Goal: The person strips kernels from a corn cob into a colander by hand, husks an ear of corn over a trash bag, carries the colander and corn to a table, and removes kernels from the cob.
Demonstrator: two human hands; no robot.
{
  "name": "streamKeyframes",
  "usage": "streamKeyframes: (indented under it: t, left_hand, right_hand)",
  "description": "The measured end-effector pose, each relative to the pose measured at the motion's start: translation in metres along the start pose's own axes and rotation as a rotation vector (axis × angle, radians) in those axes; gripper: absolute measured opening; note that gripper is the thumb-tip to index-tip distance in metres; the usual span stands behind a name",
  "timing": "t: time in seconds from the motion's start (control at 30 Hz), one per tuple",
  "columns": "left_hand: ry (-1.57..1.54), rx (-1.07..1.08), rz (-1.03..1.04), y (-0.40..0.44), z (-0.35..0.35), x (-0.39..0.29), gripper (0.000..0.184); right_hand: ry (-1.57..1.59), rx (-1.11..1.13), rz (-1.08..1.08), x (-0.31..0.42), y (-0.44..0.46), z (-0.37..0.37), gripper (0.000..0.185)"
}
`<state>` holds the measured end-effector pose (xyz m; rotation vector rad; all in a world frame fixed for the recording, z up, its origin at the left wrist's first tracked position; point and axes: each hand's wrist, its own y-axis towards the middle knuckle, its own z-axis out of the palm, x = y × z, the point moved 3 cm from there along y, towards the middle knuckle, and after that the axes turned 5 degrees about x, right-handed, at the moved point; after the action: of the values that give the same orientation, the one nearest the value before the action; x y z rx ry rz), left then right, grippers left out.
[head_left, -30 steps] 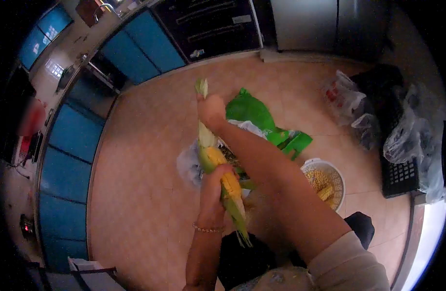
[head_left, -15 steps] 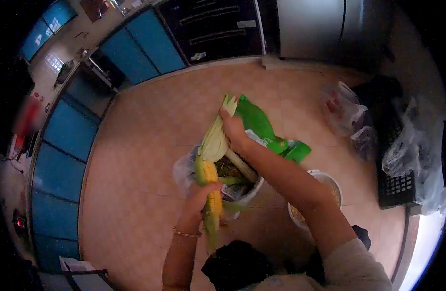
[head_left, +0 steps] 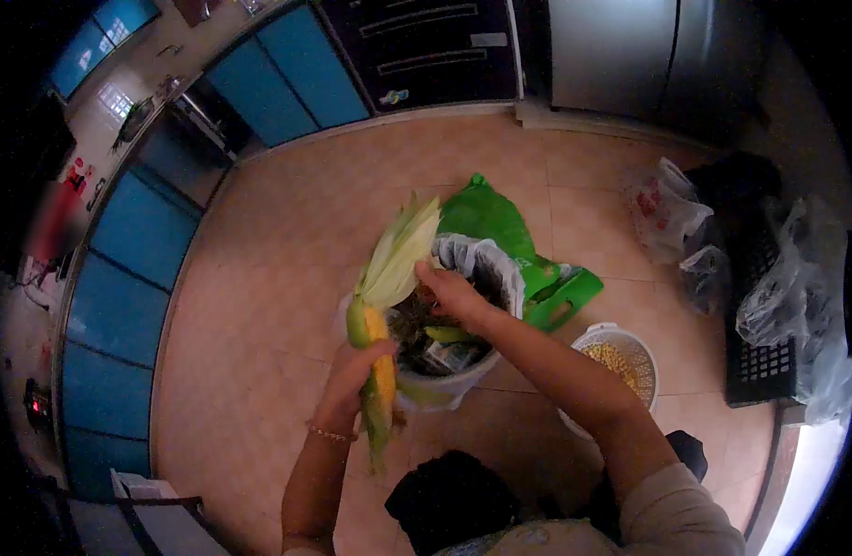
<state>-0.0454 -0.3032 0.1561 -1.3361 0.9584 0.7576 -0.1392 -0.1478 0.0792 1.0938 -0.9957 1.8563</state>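
Note:
My left hand (head_left: 350, 378) is wrapped round a corn cob (head_left: 378, 347) whose yellow kernels show between pale green husks. The loosened husk leaves (head_left: 398, 259) stand up from the cob's far end. At their right edge is my right hand (head_left: 452, 295), its fingers bent against the leaves; whether it grips them is hard to tell. Both hands are over or beside a lined bin (head_left: 505, 264) that holds dark scraps, a green husk piece and some packaging.
Behind the bin lies a green bag (head_left: 482, 208) on the tiled floor. A white basket (head_left: 650, 357) with corn kernels stands right of it, partly under my right forearm. Plastic bags (head_left: 667, 208) and a black crate (head_left: 764, 357) sit farther right. Blue cabinets (head_left: 120, 324) line the left.
The cob and my left hand have moved left. My right hand has come down from the husk tips toward the bin, and the leaves are now spread. More of the bin shows.

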Motion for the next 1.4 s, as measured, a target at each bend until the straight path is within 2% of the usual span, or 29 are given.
streamKeyframes:
  t: [0.03,0.07,0.13,0.17,0.23,0.33,0.37,0.43,0.47,0.53,0.57,0.63,0.67,0.73,0.77,0.83,1.0,1.07,1.1,1.13,1.17,1.2,1.23,1.27,1.3,1.4]
  left_hand:
    - [-0.001,-0.001,0.001,0.0,0.001,0.0,0.026]
    - [-0.01,-0.017,0.02,0.001,0.002,0.0,0.023]
    - [-0.019,-0.033,0.042,0.002,0.0,0.001,0.02]
    - [-0.001,-0.032,0.046,0.003,-0.001,0.002,0.02]
    - [0.015,-0.032,0.049,0.004,-0.001,-0.001,0.02]
    - [0.013,-0.045,0.043,0.002,0.001,-0.005,0.02]
    - [0.013,-0.073,0.055,0.002,0.001,-0.006,0.02]
    - [0.012,-0.101,0.068,0.002,0.0,-0.007,0.02]
    - [0.023,-0.091,0.081,0.002,-0.002,-0.008,0.022]
    - [0.033,-0.082,0.091,0.001,-0.002,-0.009,0.023]
    - [0.045,-0.087,0.11,0.001,-0.001,-0.011,0.024]
    - [0.059,-0.092,0.13,0.002,-0.001,-0.013,0.025]
    - [0.081,-0.105,0.128,0.002,-0.001,-0.013,0.026]
    - [0.103,-0.127,0.13,0.001,0.002,-0.016,0.027]
    - [0.059,-0.097,0.118,-0.002,0.006,-0.018,0.027]
    - [0.01,-0.069,0.108,-0.001,0.01,-0.018,0.028]
    - [0.067,-0.057,0.145,0.005,0.027,-0.019,0.033]
    - [0.118,-0.032,0.207,0.005,0.037,-0.023,0.034]
    - [0.168,-0.01,0.27,0.004,0.043,-0.025,0.034]
    - [0.169,-0.012,0.273,0.006,0.045,-0.022,0.034]
    - [0.106,0.031,0.245,0.009,0.047,-0.016,0.035]
    - [0.043,0.074,0.218,0.012,0.048,-0.012,0.036]
    - [0.042,0.073,0.224,0.015,0.046,-0.011,0.036]
    - [0.075,0.094,0.157,0.017,0.045,-0.008,0.037]
    - [0.107,0.115,0.09,0.018,0.045,-0.007,0.038]
    - [0.187,0.112,0.114,0.017,0.044,-0.012,0.041]
  right_hand:
    - [-0.332,-0.08,-0.071,-0.005,0.003,-0.005,0.047]
    - [-0.333,-0.077,-0.072,-0.012,0.005,-0.011,0.047]
    - [-0.777,-0.017,-0.104,-0.013,0.001,-0.014,0.035]
    - [-0.779,-0.017,-0.104,-0.015,-0.002,-0.016,0.035]
    - [-1.111,-0.007,-0.147,-0.006,-0.018,-0.01,0.035]
    - [-1.253,-0.037,-0.048,-0.007,-0.022,-0.01,0.037]
    - [-1.253,-0.038,-0.049,-0.005,-0.026,-0.01,0.037]
    - [-1.23,-0.223,-0.124,0.027,-0.051,-0.003,0.044]
    - [-1.231,-0.222,-0.124,0.032,-0.05,-0.005,0.044]
    - [-0.999,-0.144,0.056,0.035,-0.046,-0.011,0.049]
    - [-0.999,-0.142,0.057,0.027,-0.042,-0.011,0.049]
    - [-0.82,-0.47,-0.37,0.019,-0.037,-0.015,0.049]
    - [-0.818,-0.47,-0.372,0.016,-0.034,-0.018,0.049]
    - [-0.469,-0.315,-0.273,0.015,-0.029,-0.019,0.052]
    - [-0.469,-0.311,-0.274,0.015,-0.031,-0.017,0.052]
    - [0.049,0.119,-0.171,0.021,-0.039,0.004,0.055]
    - [0.042,0.162,-0.337,0.05,-0.043,0.042,0.057]
    - [0.256,0.216,-0.295,0.045,-0.024,0.045,0.054]
    - [0.255,0.217,-0.298,0.048,-0.023,0.044,0.054]
    - [0.312,0.178,-0.211,0.049,-0.021,0.042,0.047]
    - [0.366,0.14,-0.124,0.049,-0.019,0.042,0.04]
    - [0.363,0.144,-0.126,0.049,-0.015,0.041,0.04]
    - [0.436,0.135,-0.082,0.045,-0.009,0.039,0.032]
    - [0.509,0.125,-0.039,0.041,-0.005,0.037,0.024]
    - [0.506,0.128,-0.042,0.044,-0.006,0.038,0.024]
    - [0.606,0.111,-0.031,0.051,-0.011,0.04,0.015]
